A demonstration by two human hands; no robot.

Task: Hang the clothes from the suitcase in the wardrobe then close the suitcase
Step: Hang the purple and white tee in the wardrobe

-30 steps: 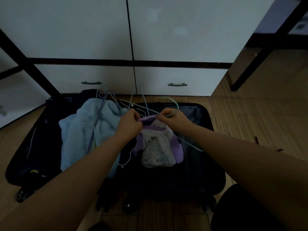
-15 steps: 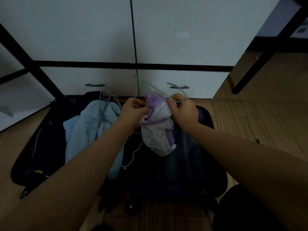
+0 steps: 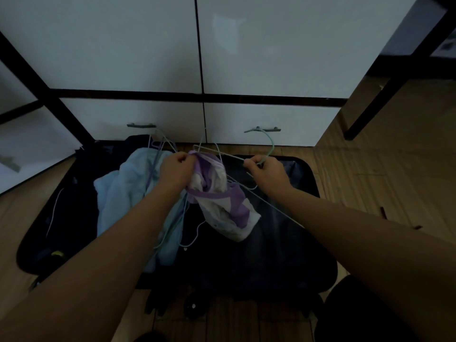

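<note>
The right hand is clenched around a pale green wire hanger just below its hook, which curls up and away toward the wardrobe. The left hand is pinched on the top edge of a small purple and white garment, which hangs bunched below the fist over the open suitcase.

The relation that matters is between garment and hanger. The hanger's long axis runs slantwise: one thin arm reaches from the right fist toward the left hand and meets the cloth at its top edge, while the other slopes down and to the right, bare and well clear of the fabric. So the garment lies to the left of the hanger's neck, by the left hand, and seems to be on one arm only; whether the wire passes inside the neck opening I cannot tell.

I judge the next move is to draw the cloth rightward along the wire, toward the right fist, until both shoulders sit. The left hand is the nearer for that.

A light blue garment and spare hangers remain in the suitcase's left half, and the wardrobe doors are shut.
</note>
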